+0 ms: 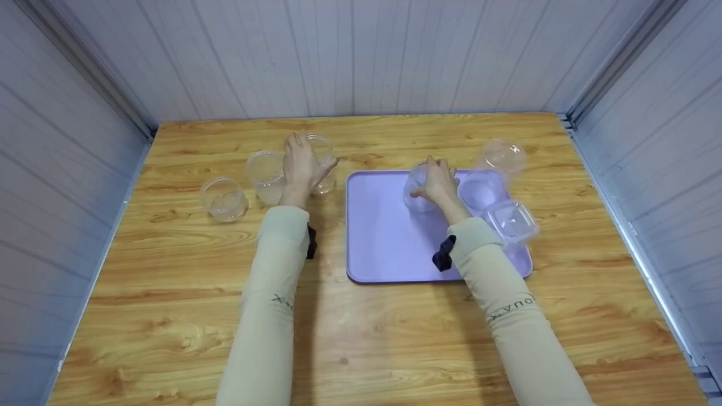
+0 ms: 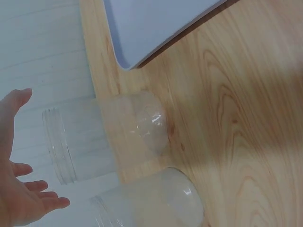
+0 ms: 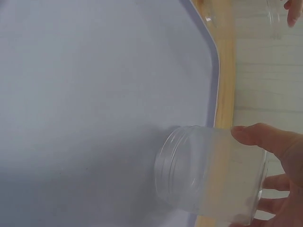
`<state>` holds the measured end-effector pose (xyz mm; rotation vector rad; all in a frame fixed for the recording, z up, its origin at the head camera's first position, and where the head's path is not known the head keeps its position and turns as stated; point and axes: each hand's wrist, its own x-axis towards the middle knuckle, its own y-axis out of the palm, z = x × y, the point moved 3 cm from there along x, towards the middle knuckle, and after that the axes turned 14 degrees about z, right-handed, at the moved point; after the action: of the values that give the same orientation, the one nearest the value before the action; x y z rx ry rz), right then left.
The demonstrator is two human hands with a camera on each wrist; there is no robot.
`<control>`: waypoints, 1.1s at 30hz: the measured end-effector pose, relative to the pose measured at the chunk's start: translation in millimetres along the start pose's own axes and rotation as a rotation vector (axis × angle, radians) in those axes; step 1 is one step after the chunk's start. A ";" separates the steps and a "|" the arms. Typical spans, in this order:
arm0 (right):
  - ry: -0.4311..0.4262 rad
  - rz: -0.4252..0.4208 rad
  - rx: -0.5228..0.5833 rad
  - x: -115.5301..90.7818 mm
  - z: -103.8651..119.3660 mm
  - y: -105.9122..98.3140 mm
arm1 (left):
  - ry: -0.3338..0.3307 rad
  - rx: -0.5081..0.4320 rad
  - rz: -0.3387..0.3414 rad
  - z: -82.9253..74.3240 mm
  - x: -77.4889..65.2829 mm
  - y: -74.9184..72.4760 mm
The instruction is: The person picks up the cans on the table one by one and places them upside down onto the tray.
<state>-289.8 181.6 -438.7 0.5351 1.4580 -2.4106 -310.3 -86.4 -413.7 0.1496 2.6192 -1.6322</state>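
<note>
My right hand point(image 1: 440, 183) grips a clear plastic jar point(image 1: 416, 197) over the back part of the lilac tray point(image 1: 383, 237). In the right wrist view that jar point(image 3: 189, 165) is upside down, its threaded rim toward the tray and my thumb and fingers around its base end. Left of the tray, my left hand point(image 1: 300, 169) is over the top of a tall clear jar point(image 1: 324, 183). The left wrist view shows the left hand point(image 2: 21, 194) with fingers spread near the threaded mouth of this upright jar point(image 2: 113, 137), a gap between them.
Two more clear containers stand left of my left hand, a taller jar point(image 1: 268, 177) and a shorter tub point(image 1: 224, 200). Around the tray's right side are a round clear container point(image 1: 503, 157), another round one point(image 1: 480, 192) and a squarish one point(image 1: 512, 221). White panel walls point(image 1: 350, 56) enclose the wooden table point(image 1: 361, 338).
</note>
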 end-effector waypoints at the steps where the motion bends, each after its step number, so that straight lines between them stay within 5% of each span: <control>1: 0.002 0.000 -0.001 0.5 -0.4 -0.3 | 0.003 -0.007 0.004 0.6 0.7 -0.1; 24: 0.011 0.031 -0.001 2.8 2.7 1.0 | -0.074 -0.073 0.170 5.0 14.3 8.5; 33: 0.010 0.039 -0.001 2.0 2.8 0.0 | -0.084 -0.082 0.173 6.4 17.0 10.2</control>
<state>-292.1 179.1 -438.4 0.5705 1.4387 -2.3806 -326.1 -86.7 -427.2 0.2888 2.5265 -1.4416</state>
